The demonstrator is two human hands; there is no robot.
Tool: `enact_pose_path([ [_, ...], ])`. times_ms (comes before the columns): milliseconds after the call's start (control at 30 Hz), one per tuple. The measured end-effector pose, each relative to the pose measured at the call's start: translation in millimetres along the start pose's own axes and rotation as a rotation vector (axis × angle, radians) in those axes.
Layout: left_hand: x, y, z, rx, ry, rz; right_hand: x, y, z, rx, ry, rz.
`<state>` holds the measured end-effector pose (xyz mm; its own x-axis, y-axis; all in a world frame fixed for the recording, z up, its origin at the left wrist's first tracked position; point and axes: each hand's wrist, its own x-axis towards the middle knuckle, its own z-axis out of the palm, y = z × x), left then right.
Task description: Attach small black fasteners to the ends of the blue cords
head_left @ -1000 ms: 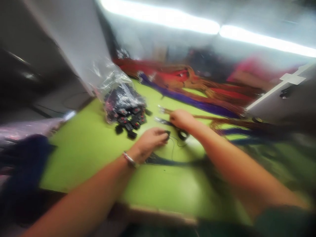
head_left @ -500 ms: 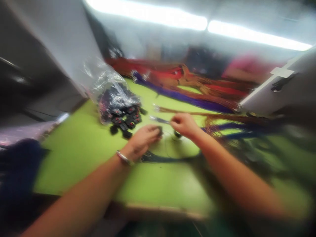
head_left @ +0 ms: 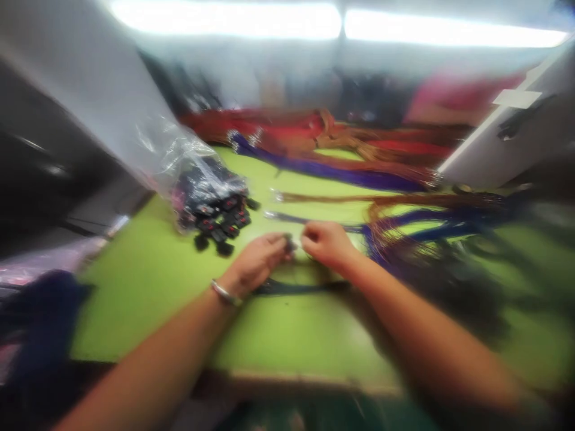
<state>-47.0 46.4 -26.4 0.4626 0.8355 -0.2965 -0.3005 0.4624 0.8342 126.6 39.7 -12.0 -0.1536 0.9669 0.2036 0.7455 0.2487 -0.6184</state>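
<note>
A small black piece (head_left: 288, 241) is right of the clear bag (head_left: 194, 170), pinched by the left hand (head_left: 256, 258). The right hand (head_left: 330, 244) has fingers curled close; I can't tell what they hold. Black blocks (head_left: 224, 222) lie by the bag.

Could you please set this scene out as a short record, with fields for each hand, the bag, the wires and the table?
Left hand: holds a small dark part; bracelet on wrist
Right hand: fingers curled, close to that part; blur hides whether it holds anything
Plastic bag: clear, black parts at its open end
Wires: brown bundle beyond the hands, purple bundle farther back
Table: green
</note>
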Motion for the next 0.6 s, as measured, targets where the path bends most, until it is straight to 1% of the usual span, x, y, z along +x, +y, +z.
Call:
enact_pose_path([
  [133,0.0,-0.3,-0.7,-0.004,0.029,-0.007,-1.0,-0.2,0.6,-0.026,0.026,0.003],
  [267,0.2,-1.0,-3.1,0.012,0.01,0.0,-1.0,-2.0,0.0,-0.063,0.026,0.015],
  [367,-0.1,-0.7,-3.4,0.044,0.012,0.006,-2.3,-4.3,-0.1,-0.176,0.019,-0.002],
  [467,-0.3,-1.9,-2.9,0.085,0.037,0.015,-4.5,-5.6,1.2,-0.289,0.038,-0.062],
  [533,0.0,-4.3,-3.0,0.121,0.033,0.037,-5.3,-4.9,3.5,-0.279,0.035,-0.103],
  [600,0.8,-7.0,-3.5,0.151,0.018,0.066,-5.0,-3.1,6.3,-0.203,0.017,-0.119],
])
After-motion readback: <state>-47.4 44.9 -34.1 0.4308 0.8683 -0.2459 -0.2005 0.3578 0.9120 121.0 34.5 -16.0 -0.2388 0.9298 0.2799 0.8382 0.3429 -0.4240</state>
